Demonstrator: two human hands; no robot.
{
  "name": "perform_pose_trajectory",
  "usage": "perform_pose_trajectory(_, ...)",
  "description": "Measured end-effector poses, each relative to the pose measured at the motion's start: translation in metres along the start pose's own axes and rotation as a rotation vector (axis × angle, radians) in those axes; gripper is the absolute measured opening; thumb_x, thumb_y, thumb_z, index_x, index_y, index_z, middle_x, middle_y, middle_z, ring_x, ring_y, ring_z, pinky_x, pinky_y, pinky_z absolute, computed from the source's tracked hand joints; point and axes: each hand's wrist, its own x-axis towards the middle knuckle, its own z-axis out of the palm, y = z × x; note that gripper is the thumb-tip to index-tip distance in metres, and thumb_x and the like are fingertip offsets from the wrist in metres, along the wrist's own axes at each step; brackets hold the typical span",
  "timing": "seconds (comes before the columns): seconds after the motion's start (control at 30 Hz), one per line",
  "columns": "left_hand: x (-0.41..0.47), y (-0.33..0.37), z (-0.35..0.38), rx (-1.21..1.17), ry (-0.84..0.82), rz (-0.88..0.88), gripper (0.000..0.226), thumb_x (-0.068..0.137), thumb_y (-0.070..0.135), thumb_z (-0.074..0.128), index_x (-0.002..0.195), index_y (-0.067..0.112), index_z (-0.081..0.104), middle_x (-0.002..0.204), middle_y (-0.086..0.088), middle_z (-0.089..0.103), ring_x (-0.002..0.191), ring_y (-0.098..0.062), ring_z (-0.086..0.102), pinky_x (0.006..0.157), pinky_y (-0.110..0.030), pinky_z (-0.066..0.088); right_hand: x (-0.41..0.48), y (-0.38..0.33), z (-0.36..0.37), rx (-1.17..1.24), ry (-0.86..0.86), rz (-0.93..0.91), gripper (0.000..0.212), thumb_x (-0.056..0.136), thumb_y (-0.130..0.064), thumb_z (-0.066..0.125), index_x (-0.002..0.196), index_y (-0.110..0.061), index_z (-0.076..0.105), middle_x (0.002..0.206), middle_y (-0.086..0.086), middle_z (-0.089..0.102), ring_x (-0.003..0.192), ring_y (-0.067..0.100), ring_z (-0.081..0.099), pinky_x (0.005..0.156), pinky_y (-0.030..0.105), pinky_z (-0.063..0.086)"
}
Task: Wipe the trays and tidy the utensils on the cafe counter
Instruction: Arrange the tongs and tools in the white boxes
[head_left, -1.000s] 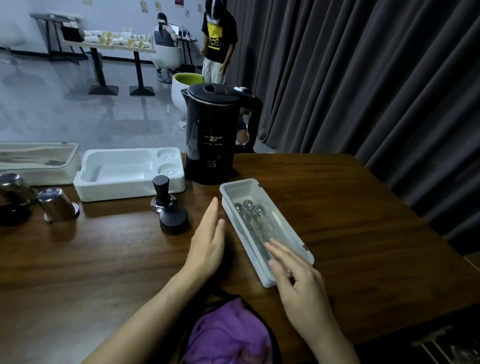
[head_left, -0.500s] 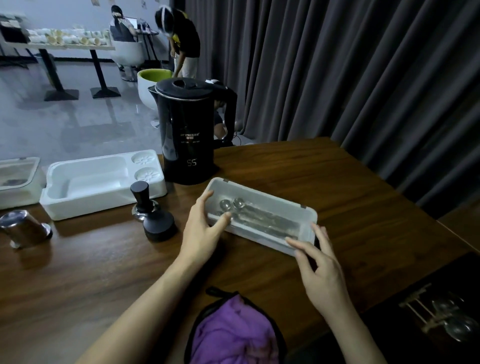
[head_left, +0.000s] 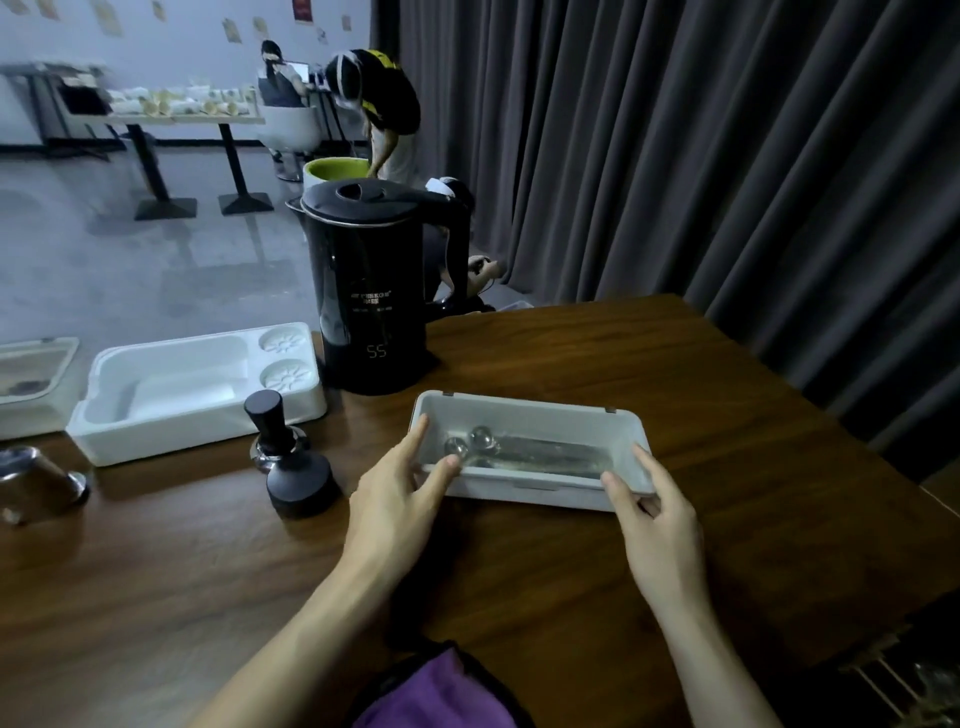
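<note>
A white oblong utensil box lies crosswise on the wooden counter, just in front of me. Several metal spoons lie inside it, bowls to the left. My left hand holds the box's left end, with the index finger along the end wall and the thumb over the near rim. My right hand pinches the near right corner between thumb and fingers. A white moulded tray sits at the left. A purple cloth shows at the bottom edge.
A black electric kettle stands right behind the box. A black tamper stands left of my left hand, and a metal cup lies further left. Another pale tray is at the far left. Dark curtains hang beyond the counter's right edge.
The box has turned from lying lengthwise away from me to lying crosswise. Both hands moved onto its ends and now hold it.
</note>
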Motion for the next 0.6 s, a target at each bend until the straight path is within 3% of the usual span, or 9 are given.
perform_pose_trajectory(0.07, 0.013, 0.014, 0.011, -0.014, 0.024, 0.018, 0.071, 0.092, 0.056, 0.063, 0.155, 0.047, 0.03, 0.136, 0.014, 0.059, 0.119, -0.004, 0.056, 0.1, -0.032, 0.046, 0.028, -0.006, -0.006, 0.034, 0.002, -0.016, 0.058, 0.091, -0.045, 0.069, 0.145, -0.038, 0.049, 0.144, -0.002, 0.055, 0.11, 0.007, 0.051, 0.072, 0.013, 0.043)
perform_pose_trajectory(0.13, 0.033, 0.028, 0.025, -0.018, 0.039, 0.024, 0.075, 0.093, 0.056, 0.063, 0.158, 0.043, 0.027, 0.147, 0.009, 0.053, 0.124, -0.004, 0.051, 0.109, -0.036, 0.044, 0.063, -0.014, -0.011, 0.052, -0.01, -0.055, 0.057, 0.091, -0.044, 0.069, 0.144, -0.039, 0.049, 0.146, -0.003, 0.051, 0.112, 0.007, 0.049, 0.072, 0.014, 0.042)
perform_pose_trajectory(0.23, 0.065, 0.041, 0.049, 0.002, 0.028, 0.014, 0.081, 0.093, 0.058, 0.062, 0.16, 0.039, 0.02, 0.156, 0.004, 0.045, 0.136, -0.012, 0.048, 0.116, -0.041, 0.041, 0.116, -0.02, -0.012, 0.038, -0.047, -0.112, 0.063, 0.089, -0.045, 0.071, 0.146, -0.039, 0.046, 0.152, -0.004, 0.045, 0.124, 0.013, 0.046, 0.093, 0.028, 0.043)
perform_pose_trajectory(0.33, 0.093, 0.046, 0.071, 0.038, 0.044, 0.007, 0.083, 0.094, 0.058, 0.061, 0.161, 0.037, 0.018, 0.157, 0.002, 0.044, 0.139, -0.017, 0.046, 0.116, -0.045, 0.041, 0.164, -0.017, -0.006, 0.02, -0.1, -0.149, 0.071, 0.086, -0.046, 0.074, 0.149, -0.036, 0.043, 0.154, -0.004, 0.042, 0.139, 0.018, 0.039, 0.107, 0.034, 0.036)
perform_pose_trajectory(0.47, 0.125, 0.046, 0.09, 0.036, 0.094, -0.016, 0.086, 0.09, 0.06, 0.065, 0.161, 0.033, 0.023, 0.153, 0.002, 0.049, 0.136, -0.014, 0.049, 0.114, -0.04, 0.041, 0.213, -0.005, 0.011, 0.041, -0.169, -0.165, 0.081, 0.08, -0.052, 0.078, 0.15, -0.036, 0.04, 0.153, -0.005, 0.043, 0.139, 0.018, 0.04, 0.11, 0.036, 0.037)
perform_pose_trajectory(0.6, 0.154, 0.037, 0.101, 0.077, 0.133, -0.047, 0.088, 0.084, 0.07, 0.063, 0.158, 0.035, 0.031, 0.146, -0.002, 0.057, 0.134, -0.017, 0.053, 0.113, -0.046, 0.044, 0.25, 0.003, 0.03, 0.052, -0.204, -0.158, 0.085, 0.077, -0.058, 0.078, 0.15, -0.038, 0.04, 0.154, -0.006, 0.043, 0.14, 0.019, 0.039, 0.113, 0.04, 0.037)
